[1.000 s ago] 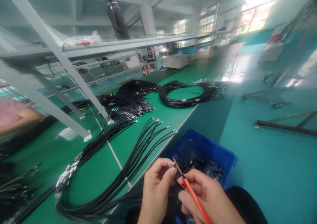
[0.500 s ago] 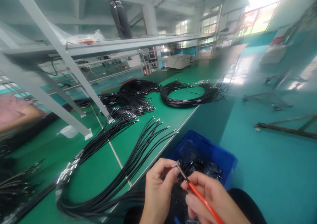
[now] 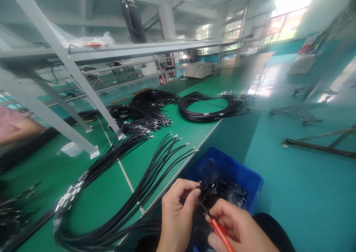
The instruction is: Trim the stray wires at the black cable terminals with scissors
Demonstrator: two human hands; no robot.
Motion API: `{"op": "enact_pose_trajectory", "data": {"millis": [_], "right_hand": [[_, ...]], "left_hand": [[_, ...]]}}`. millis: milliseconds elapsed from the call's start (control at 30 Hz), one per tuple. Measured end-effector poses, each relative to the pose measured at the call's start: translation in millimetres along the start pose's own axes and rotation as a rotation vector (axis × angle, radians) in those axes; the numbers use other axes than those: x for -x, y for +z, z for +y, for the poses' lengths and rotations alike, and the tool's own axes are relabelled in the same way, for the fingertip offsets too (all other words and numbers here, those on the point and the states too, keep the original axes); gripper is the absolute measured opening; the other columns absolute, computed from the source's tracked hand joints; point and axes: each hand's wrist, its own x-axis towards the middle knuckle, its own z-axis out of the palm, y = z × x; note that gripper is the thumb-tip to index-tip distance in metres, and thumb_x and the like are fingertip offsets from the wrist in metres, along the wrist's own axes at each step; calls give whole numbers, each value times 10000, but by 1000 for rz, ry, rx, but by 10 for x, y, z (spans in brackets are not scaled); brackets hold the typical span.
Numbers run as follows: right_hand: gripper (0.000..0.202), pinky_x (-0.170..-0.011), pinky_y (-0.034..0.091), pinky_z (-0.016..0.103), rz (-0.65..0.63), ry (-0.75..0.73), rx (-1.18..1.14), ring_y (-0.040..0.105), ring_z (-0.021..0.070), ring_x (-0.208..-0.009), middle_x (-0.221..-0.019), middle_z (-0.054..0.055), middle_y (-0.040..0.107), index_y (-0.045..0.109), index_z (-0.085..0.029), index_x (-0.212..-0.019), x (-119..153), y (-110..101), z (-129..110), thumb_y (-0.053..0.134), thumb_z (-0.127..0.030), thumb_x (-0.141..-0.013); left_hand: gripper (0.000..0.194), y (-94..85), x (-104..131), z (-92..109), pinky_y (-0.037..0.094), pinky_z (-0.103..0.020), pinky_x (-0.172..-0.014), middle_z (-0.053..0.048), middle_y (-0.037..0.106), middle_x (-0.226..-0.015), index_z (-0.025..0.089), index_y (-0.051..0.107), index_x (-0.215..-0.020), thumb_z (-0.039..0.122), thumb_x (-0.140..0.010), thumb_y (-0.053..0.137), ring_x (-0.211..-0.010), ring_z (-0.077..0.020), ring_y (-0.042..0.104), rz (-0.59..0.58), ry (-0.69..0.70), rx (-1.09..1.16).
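**Above the blue bin (image 3: 257,192), a small piece (image 3: 199,185) in our left hand (image 3: 178,211)**

From the head view, we see the small piece at the very tips of our left thumb and forefinger, which pinch it; it shows a bright metallic end, and the rest is too small and covered to make out. Our right hand (image 3: 235,222) is curled around a red-handled tool (image 3: 221,235), whose slim, dark shaft slants up toward the pinched piece. We cannot tell whether its tip touches.

The bin beneath our hands has smooth walls and a flared rim, with crinkled clear plastic and dark, glinting bits inside. To our left, long black cables (image 3: 94,236) bend in a wide curve across the flat green table (image 3: 97,203), wrapped at the bend with shiny silvery bands and fanning into pale-tipped ends. Farther along, a round coil (image 3: 204,116) of thin black cable lies near the table's light edge. Beside a grey metal leg (image 3: 73,133) sits a white roll (image 3: 71,149).
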Motion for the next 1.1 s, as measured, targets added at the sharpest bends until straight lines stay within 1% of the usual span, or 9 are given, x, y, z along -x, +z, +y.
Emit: {"op": "enact_pose_trajectory", "data": {"millis": [100, 200, 267, 500, 633, 767, 867, 933, 1100], "right_hand": [[263, -525, 392, 211, 171, -138, -30, 504, 110, -548, -623, -55, 555, 560, -201, -848, 21, -31, 54, 648, -130, -610], [340, -632, 457, 249, 408, -285, -91, 567, 145, -650, -712, -27, 602, 525, -228, -952, -10, -11, -30, 673, -194, -648], [338, -662, 474, 261, 486, -341, -124, 586, 158, -694, -747, -9, 620, 513, -235, -967, -52, 17, -111, 682, -240, -675], [346, -478, 435, 213, 442, -305, -342, 523, 102, -486, -688, -19, 613, 527, -214, -919, -133, 56, -241, 726, -369, -681], [397, -465, 419, 206, 481, -282, -314, 516, 104, -483, -634, -34, 601, 530, -204, -896, -144, 91, -250, 789, -258, -598], [304, -506, 471, 235, 546, -338, -270, 552, 128, -518, -658, -18, 608, 539, -208, -890, -146, 155, -213, 716, -241, -645], [330, -615, 508, 249, 510, -354, -247, 603, 150, -638, -737, 4, 645, 547, -219, -923, -108, 127, -200, 718, -236, -641], [362, -660, 502, 252, 425, -327, -209, 609, 156, -693, -797, 21, 665, 565, -220, -943, -61, 43, -217, 743, -218, -628], [335, -475, 389, 193, -94, -108, -256, 516, 98, -507, -713, 56, 683, 615, -167, -889, 46, -244, -246, 751, -342, -638]], "left_hand": [[72, 9, 9, 43, 450, -239, -616, -14, 648, -695, 188, 677, -727, 164, -759, 618, -655, -170, 597, -9, 68, -86], [74, 33, 40, 76, 430, -227, -584, -2, 626, -662, 190, 666, -702, 145, -745, 626, -618, -159, 580, -21, 111, -132], [77, 52, 62, 92, 417, -222, -568, 1, 614, -651, 189, 654, -688, 140, -740, 628, -604, -153, 570, -38, 117, -154], [128, 110, 143, 133, 379, -214, -524, 4, 578, -602, 198, 619, -631, 149, -749, 618, -534, -137, 526, -38, 161, -145], [139, 154, 199, 121, 338, -220, -503, -5, 540, -600, 207, 625, -645, 178, -778, 595, -534, -139, 501, 34, 257, -282], [130, 144, 205, 110, 352, -219, -512, -7, 547, -624, 205, 633, -675, 191, -794, 581, -548, -137, 513, 32, 239, -328], [117, 78, 158, 114, 376, -208, -524, 4, 562, -632, 195, 614, -663, 176, -777, 597, -553, -129, 522, -36, 126, -239], [108, 18, 113, 122, 383, -205, -539, 10, 560, -632, 187, 605, -655, 168, -761, 610, -574, -130, 515, -66, 62, -173], [87, -113, 31, 143, 368, -206, -555, 20, 530, -624, 163, 605, -658, 179, -739, 631, -586, -121, 468, -105, -60, 24]]}}
